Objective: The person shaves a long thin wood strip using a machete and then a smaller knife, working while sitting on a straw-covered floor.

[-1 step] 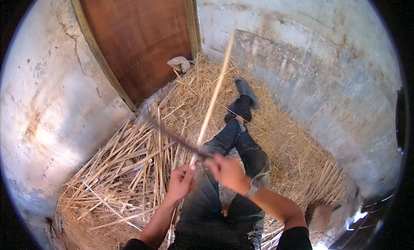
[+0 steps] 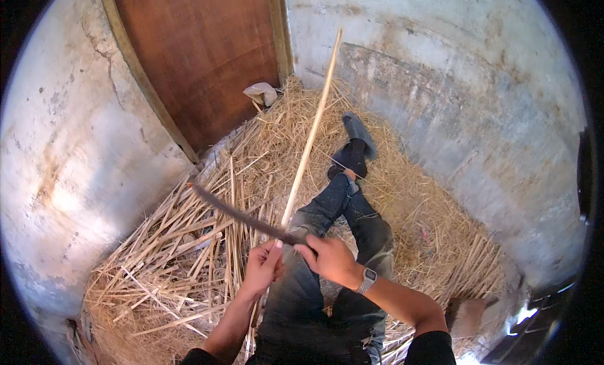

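A long pale bamboo strip (image 2: 309, 138) slants up and away from my left hand (image 2: 264, 265), which is closed around its near end with the thumb along it. My right hand (image 2: 332, 260) grips a dark, slightly curved long-bladed knife (image 2: 236, 214); its handle is hidden in the fist. The blade points left and crosses the strip just above my left thumb, seeming to touch it. Both hands are close together over my thigh (image 2: 289, 289).
Split bamboo strips (image 2: 182, 245) lie heaped at left over shavings (image 2: 402, 176) that cover the floor. My outstretched legs cross at the ankles, with a grey shoe (image 2: 360, 135) beyond. A brown door (image 2: 201, 56), a pale bag (image 2: 261, 93) and stained walls (image 2: 478, 82) stand around.
The knife has swung, its tip moving lower and to the left. My right wrist has turned, showing the watch face. The strip has shifted slightly; my left hand stays about the same.
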A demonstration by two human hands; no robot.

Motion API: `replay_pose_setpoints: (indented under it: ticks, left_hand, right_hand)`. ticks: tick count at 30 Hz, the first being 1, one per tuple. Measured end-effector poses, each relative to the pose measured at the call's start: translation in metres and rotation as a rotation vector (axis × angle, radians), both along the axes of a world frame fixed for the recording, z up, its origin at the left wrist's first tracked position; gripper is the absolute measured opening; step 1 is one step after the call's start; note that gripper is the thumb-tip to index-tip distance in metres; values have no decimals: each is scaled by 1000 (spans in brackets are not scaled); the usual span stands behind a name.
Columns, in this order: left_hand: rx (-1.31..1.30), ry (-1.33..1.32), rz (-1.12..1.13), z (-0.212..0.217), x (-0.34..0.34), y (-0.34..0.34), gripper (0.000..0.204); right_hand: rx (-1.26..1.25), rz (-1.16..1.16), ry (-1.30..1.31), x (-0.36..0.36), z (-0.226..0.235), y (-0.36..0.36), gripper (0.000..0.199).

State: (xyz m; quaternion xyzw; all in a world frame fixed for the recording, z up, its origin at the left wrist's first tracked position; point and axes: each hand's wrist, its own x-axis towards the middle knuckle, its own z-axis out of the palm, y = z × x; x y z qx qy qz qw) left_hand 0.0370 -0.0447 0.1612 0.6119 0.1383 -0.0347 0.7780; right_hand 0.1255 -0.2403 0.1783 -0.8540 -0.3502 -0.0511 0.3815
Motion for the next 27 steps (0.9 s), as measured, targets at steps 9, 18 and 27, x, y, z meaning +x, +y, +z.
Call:
replay_pose_setpoints:
  ticks: [9, 18, 27]
  left_hand:
    - [-336, 157, -252, 25, -9, -10, 42]
    - [-271, 142, -209, 8, -13, 15, 46]
    - [-3, -97, 161, -2, -3, 43, 43]
  right_hand:
    - [417, -460, -135, 95, 22, -24, 33]
    - [377, -311, 46, 17, -18, -41, 27]
    - [771, -1094, 409, 19, -109, -250, 9]
